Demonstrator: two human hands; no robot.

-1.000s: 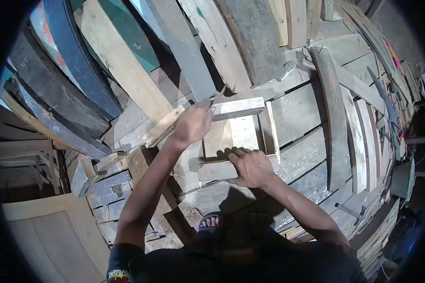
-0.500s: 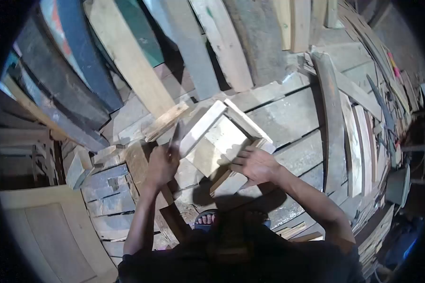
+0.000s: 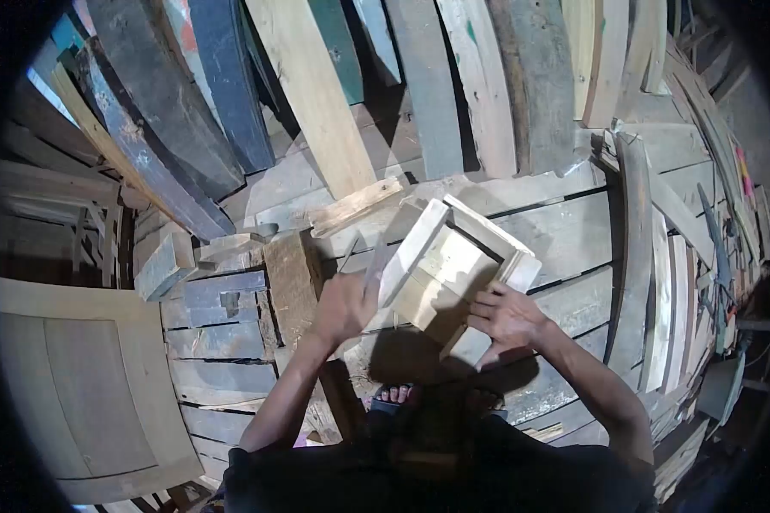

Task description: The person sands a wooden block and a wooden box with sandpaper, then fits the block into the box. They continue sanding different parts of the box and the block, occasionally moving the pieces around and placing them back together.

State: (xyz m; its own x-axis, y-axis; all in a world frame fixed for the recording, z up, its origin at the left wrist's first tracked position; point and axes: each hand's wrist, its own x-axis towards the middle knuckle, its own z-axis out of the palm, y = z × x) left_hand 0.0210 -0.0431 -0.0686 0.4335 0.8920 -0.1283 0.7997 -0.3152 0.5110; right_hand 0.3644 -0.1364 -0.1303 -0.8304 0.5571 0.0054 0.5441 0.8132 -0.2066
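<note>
A small open wooden box (image 3: 412,256), drawer-like with pale side boards and a bottom panel, is tilted in front of me over the plank floor. My right hand (image 3: 509,321) grips its near right side, with fingers over the edge and the thumb below. My left hand (image 3: 346,309) is closed at the box's left board, around a thin, dark, flat blade-like tool (image 3: 375,267) pointing up and away. Its handle is hidden in the fist, so I cannot tell its exact kind. The blade overlaps the outer face of that left board.
Worn floor planks (image 3: 565,231) lie under the box. A thick brown wood block (image 3: 293,278) and a short offcut (image 3: 357,205) lie left of it. Long boards (image 3: 316,103) lean along the far side. A panelled door (image 3: 85,376) is at left, and stacked strips (image 3: 659,291) at right.
The whole view has swung left, shifting the surroundings rightward in the picture. Both hands stay at the box, and the blade now sits nearer along its left board.
</note>
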